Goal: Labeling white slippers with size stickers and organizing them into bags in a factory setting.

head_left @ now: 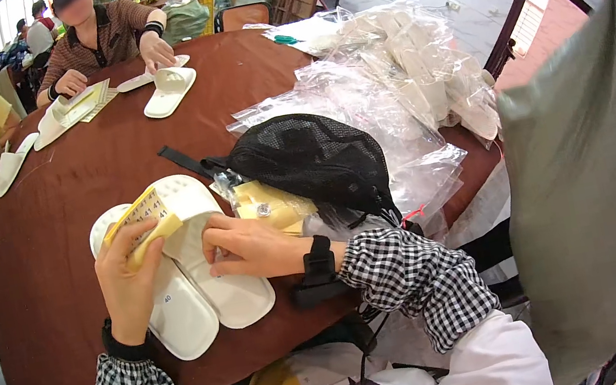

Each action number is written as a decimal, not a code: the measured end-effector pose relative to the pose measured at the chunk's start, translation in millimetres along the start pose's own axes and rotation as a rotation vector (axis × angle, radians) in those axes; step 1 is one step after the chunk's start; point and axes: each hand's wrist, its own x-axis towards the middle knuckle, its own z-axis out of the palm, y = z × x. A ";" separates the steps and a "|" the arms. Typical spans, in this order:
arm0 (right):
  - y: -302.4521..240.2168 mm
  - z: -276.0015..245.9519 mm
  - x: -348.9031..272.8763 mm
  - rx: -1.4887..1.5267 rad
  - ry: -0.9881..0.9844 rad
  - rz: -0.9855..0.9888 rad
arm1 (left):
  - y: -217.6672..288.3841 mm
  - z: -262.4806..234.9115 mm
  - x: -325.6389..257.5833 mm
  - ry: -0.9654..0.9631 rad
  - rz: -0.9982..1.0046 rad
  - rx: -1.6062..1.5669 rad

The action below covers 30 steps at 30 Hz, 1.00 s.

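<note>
A pair of white slide slippers lies side by side in front of me: the left slipper (182, 322) and the right slipper (241, 297). My left hand (129, 277) pinches a bent yellow sheet of size stickers (149, 211) above the left slipper's strap. A small printed label shows on that slipper's footbed. My right hand (256, 247) is bent over the right slipper, its curled fingertips against the footbed close to the strap. Whatever those fingers hold, if anything, is too small or hidden to name.
Beyond my right hand lie a black mesh bag (311, 163) and yellow sheets (269, 203). Clear plastic bags (387, 79) heap up at the right of the brown table (58, 269). A grey-green sack (585, 176) hangs at far right. Across, a person handles another slipper (171, 93).
</note>
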 end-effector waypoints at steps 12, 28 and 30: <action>-7.6 -31.1 -3.3 0.132 -0.129 0.010 | 1.3 -0.6 -1.8 -0.045 0.077 0.026; 11.0 -138.6 -128.9 -0.272 1.220 0.195 | -6.7 -0.9 -5.7 -0.038 0.135 -0.039; 27.1 -155.4 -153.4 -0.262 1.408 0.220 | -6.5 -0.2 -5.7 -0.038 0.137 -0.034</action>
